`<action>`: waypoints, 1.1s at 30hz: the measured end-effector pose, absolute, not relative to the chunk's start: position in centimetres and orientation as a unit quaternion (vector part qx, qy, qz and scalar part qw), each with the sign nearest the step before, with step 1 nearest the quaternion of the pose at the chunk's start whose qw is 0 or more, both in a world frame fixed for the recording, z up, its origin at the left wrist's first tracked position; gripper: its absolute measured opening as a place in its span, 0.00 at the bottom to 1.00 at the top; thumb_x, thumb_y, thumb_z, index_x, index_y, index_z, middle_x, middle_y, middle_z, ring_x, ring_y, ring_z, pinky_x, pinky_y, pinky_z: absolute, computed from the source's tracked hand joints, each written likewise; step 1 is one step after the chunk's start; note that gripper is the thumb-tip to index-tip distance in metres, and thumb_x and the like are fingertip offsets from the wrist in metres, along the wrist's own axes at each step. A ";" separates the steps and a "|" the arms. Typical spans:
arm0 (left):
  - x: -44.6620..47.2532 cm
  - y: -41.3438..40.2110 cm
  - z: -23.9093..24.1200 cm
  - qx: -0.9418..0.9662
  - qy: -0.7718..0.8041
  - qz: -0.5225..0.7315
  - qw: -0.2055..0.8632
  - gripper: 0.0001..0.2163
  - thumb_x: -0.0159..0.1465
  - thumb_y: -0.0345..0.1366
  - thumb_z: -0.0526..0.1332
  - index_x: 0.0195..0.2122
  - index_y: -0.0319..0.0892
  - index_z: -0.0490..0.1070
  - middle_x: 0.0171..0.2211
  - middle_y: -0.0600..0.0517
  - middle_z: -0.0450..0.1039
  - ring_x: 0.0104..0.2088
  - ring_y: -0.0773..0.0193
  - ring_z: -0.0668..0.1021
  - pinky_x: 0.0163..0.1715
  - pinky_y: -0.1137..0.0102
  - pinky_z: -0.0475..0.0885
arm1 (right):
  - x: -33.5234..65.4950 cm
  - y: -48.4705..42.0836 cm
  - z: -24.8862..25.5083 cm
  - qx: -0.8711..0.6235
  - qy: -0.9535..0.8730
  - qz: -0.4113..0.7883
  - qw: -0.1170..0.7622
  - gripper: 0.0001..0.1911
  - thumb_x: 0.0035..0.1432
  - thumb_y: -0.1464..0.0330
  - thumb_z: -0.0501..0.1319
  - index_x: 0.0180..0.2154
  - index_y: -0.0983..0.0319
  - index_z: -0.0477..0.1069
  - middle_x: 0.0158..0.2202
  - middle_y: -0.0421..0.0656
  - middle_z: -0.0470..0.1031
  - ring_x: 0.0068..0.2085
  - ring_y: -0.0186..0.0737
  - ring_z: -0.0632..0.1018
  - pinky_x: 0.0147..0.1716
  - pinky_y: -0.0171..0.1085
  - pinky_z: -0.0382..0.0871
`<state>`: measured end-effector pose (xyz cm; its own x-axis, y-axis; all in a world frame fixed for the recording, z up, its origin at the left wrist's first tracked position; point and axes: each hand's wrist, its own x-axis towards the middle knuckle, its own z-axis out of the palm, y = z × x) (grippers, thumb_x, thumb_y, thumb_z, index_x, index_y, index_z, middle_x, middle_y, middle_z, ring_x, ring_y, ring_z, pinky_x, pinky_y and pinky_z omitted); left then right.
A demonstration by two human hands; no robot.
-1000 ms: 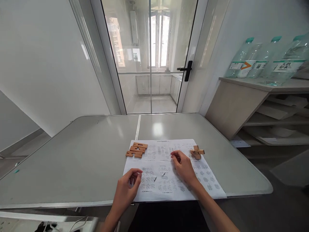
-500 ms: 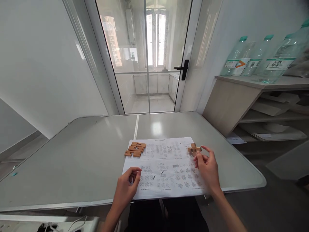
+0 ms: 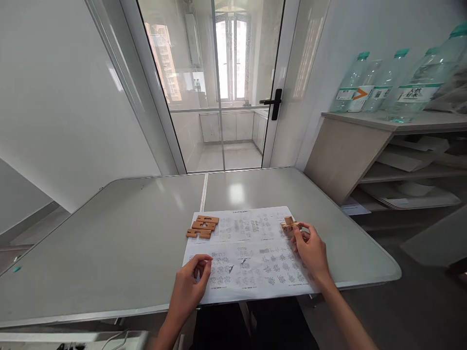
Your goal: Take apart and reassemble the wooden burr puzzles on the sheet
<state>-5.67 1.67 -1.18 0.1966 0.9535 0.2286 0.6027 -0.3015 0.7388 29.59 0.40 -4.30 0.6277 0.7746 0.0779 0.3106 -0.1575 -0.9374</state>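
Between the right hand's (image 3: 312, 249) thumb and forefinger, crossed tan wooden blocks (image 3: 289, 221) are pinched at one end; likely light, stiff and smooth, best held by flat sides. The left hand (image 3: 190, 279) curls loosely, empty, over printed white paper (image 3: 251, 241); beyond it lie three flat, notched brown wooden pieces (image 3: 206, 226).

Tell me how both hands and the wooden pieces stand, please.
Right hand at crossed wooden pieces, grip unclear. Left hand empty, over sheet at near left. Three flat pieces at its far left corner. Nothing visibly blocking.
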 end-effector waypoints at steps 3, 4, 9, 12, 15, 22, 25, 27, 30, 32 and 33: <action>-5.5 1.6 -1.3 0.736 0.528 0.341 0.250 0.12 0.70 0.47 0.58 0.42 0.45 0.75 0.29 0.54 0.76 0.27 0.63 0.75 0.30 0.72 0.70 | 29.6 0.3 -4.3 -0.731 -0.386 0.204 0.525 0.30 0.63 0.41 0.57 0.50 0.60 0.72 0.30 0.43 0.80 0.24 0.42 0.78 0.27 0.38 0.69; -5.4 1.6 -1.3 0.739 0.527 0.340 0.249 0.12 0.70 0.46 0.58 0.42 0.45 0.76 0.30 0.54 0.77 0.28 0.63 0.76 0.30 0.72 0.70 | 29.6 0.3 -4.3 -0.731 -0.391 0.199 0.523 0.29 0.64 0.42 0.57 0.50 0.60 0.72 0.30 0.43 0.80 0.26 0.43 0.78 0.28 0.38 0.70; -4.9 1.6 -1.3 0.750 0.522 0.341 0.221 0.12 0.70 0.45 0.57 0.42 0.45 0.76 0.29 0.54 0.77 0.28 0.63 0.77 0.31 0.72 0.72 | 29.5 0.3 -4.2 -0.721 -0.408 0.189 0.527 0.27 0.65 0.44 0.57 0.50 0.59 0.73 0.32 0.43 0.81 0.29 0.43 0.79 0.31 0.38 0.70; -4.7 1.6 -1.4 0.755 0.522 0.345 0.196 0.12 0.71 0.45 0.57 0.42 0.45 0.76 0.28 0.55 0.76 0.26 0.64 0.76 0.30 0.72 0.71 | 29.3 0.2 -4.1 -0.712 -0.426 0.186 0.526 0.27 0.66 0.44 0.56 0.49 0.60 0.73 0.33 0.45 0.81 0.30 0.43 0.79 0.32 0.39 0.70; -4.5 1.5 -1.5 0.758 0.524 0.348 0.176 0.11 0.70 0.45 0.57 0.42 0.45 0.75 0.27 0.55 0.75 0.25 0.65 0.76 0.31 0.72 0.72 | 29.1 0.1 -3.9 -0.706 -0.454 0.172 0.516 0.28 0.67 0.44 0.55 0.50 0.60 0.73 0.35 0.46 0.82 0.32 0.45 0.79 0.34 0.40 0.70; -4.1 1.4 -1.1 0.755 0.536 0.344 0.157 0.11 0.71 0.45 0.56 0.41 0.45 0.75 0.25 0.56 0.73 0.25 0.64 0.75 0.30 0.72 0.72 | 29.0 0.1 -3.7 -0.685 -0.502 0.171 0.499 0.28 0.68 0.44 0.52 0.49 0.60 0.73 0.34 0.46 0.81 0.32 0.45 0.79 0.35 0.40 0.70; -4.1 1.4 -1.1 0.755 0.537 0.343 0.155 0.11 0.70 0.45 0.57 0.41 0.45 0.75 0.25 0.57 0.73 0.24 0.65 0.75 0.29 0.73 0.71 | 28.9 0.1 -3.7 -0.684 -0.511 0.169 0.493 0.28 0.69 0.44 0.52 0.51 0.60 0.72 0.36 0.46 0.81 0.32 0.44 0.79 0.34 0.40 0.70; -4.2 1.4 -1.2 0.757 0.538 0.337 0.153 0.11 0.70 0.45 0.57 0.41 0.45 0.75 0.25 0.57 0.73 0.24 0.65 0.75 0.29 0.73 0.71 | 28.8 0.0 -3.7 -0.682 -0.518 0.169 0.487 0.28 0.70 0.44 0.51 0.51 0.59 0.72 0.37 0.46 0.81 0.32 0.45 0.78 0.34 0.40 0.70; -4.3 1.5 -1.3 0.761 0.541 0.327 0.148 0.11 0.70 0.45 0.57 0.42 0.45 0.75 0.26 0.56 0.74 0.25 0.65 0.76 0.29 0.73 0.71 | 28.6 0.1 -3.6 -0.681 -0.525 0.163 0.484 0.28 0.70 0.44 0.51 0.50 0.59 0.72 0.37 0.47 0.81 0.32 0.45 0.78 0.34 0.40 0.70; -4.4 1.5 -1.5 0.762 0.542 0.323 0.144 0.11 0.71 0.45 0.57 0.42 0.45 0.75 0.26 0.56 0.74 0.25 0.65 0.76 0.29 0.73 0.71 | 28.5 0.2 -3.4 -0.680 -0.521 0.160 0.490 0.27 0.69 0.44 0.51 0.50 0.59 0.72 0.36 0.46 0.81 0.32 0.46 0.78 0.34 0.40 0.69; -4.4 1.6 -1.5 0.764 0.541 0.322 0.142 0.11 0.71 0.45 0.57 0.42 0.45 0.75 0.26 0.56 0.74 0.25 0.65 0.76 0.29 0.73 0.71 | 28.4 0.2 -3.4 -0.679 -0.518 0.163 0.494 0.27 0.69 0.44 0.52 0.49 0.59 0.72 0.36 0.46 0.81 0.32 0.46 0.78 0.34 0.40 0.70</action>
